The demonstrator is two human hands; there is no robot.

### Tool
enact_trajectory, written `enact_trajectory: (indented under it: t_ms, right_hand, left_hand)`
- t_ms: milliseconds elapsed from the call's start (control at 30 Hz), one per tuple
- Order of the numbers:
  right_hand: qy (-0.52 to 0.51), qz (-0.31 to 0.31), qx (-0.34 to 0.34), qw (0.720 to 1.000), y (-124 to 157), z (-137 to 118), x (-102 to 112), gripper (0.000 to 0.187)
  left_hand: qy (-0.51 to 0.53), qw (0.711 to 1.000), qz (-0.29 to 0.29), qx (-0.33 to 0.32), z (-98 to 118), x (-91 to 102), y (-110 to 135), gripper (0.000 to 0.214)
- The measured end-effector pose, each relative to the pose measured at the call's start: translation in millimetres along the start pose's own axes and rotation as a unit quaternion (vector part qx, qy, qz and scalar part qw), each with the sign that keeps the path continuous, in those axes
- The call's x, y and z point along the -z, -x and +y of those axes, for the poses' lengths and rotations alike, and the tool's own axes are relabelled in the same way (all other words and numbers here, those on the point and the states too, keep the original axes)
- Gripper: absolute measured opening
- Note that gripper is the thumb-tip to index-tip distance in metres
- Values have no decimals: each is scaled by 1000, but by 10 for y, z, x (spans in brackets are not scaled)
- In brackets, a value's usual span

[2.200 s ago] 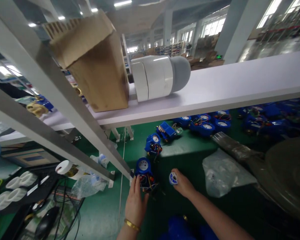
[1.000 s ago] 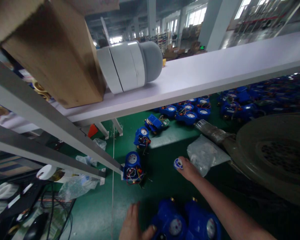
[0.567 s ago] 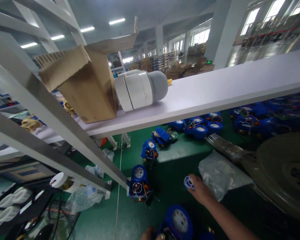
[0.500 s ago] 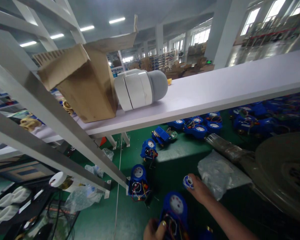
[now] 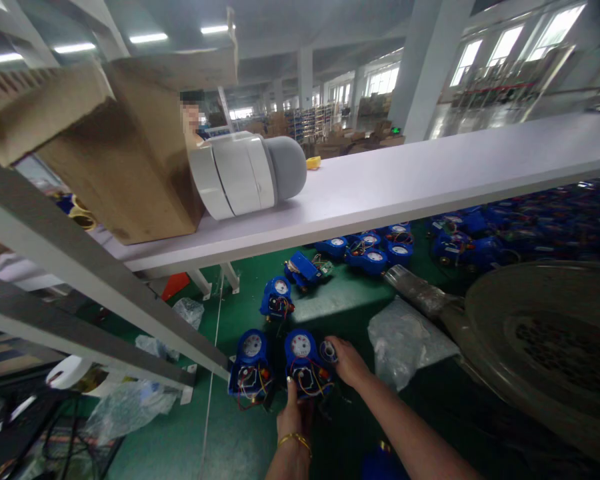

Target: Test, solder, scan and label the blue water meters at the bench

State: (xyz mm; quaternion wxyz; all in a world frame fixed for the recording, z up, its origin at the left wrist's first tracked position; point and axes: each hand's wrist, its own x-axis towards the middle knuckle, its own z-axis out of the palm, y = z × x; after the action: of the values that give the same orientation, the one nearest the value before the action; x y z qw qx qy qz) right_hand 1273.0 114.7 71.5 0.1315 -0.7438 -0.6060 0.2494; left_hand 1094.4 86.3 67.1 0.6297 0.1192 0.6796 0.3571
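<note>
Two blue water meters stand side by side on the green bench mat [image 5: 230, 440]. My left hand [image 5: 291, 420], wearing a gold bracelet, grips the near end of the right-hand meter [image 5: 304, 363], whose coloured wires show. The other meter [image 5: 251, 365] sits just left of it, untouched. My right hand [image 5: 347, 361] is closed on a small blue-and-white round part [image 5: 329, 351] held against the right side of the meter.
More blue meters [image 5: 276, 298] lie further back, with several [image 5: 367, 250] under the white shelf [image 5: 430, 177]. A clear plastic bag [image 5: 407, 341] and a large grey round machine [image 5: 545, 347] are to the right. A cardboard box [image 5: 110, 160] and a grey-white cylinder [image 5: 245, 172] sit on the shelf.
My left hand lifted a second meter from near my body and set it down beside the first one. My right hand moved left with the small round part to that meter.
</note>
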Motion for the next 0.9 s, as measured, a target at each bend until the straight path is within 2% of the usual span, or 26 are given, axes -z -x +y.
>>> enact_trajectory:
  t_ms: [100,200,367,533,667,767,833,900]
  right_hand:
    - [-1,-9,9,1000,-59,-69,8,34]
    - [19,-11,-6,1000,13,25,102,34]
    - [92,-3,-91,992,165,287,332,29]
    - [147,23,-168,974,175,288,380,28]
    - [146,39,-161,975,195,148,376,31]
    - [124,37,-135,982,306,21,450,37]
    - [100,34,-102,989,489,-40,529,41]
    - [70,32,-74,994,783,-47,604,39]
  left_hand:
    - [37,999,11,33,14,-82,-11,49]
    - [68,996,10,61,40,-176,-9,48]
    - [115,990,10,78,107,-267,0,44]
    - [146,986,20,82,187,-302,21,42]
    - [151,985,-1,84,250,-309,83,37]
    - [148,985,-7,85,279,-309,121,34]
    - [146,986,-6,82,288,-308,134,33]
    - [144,986,-6,80,297,-302,143,34]
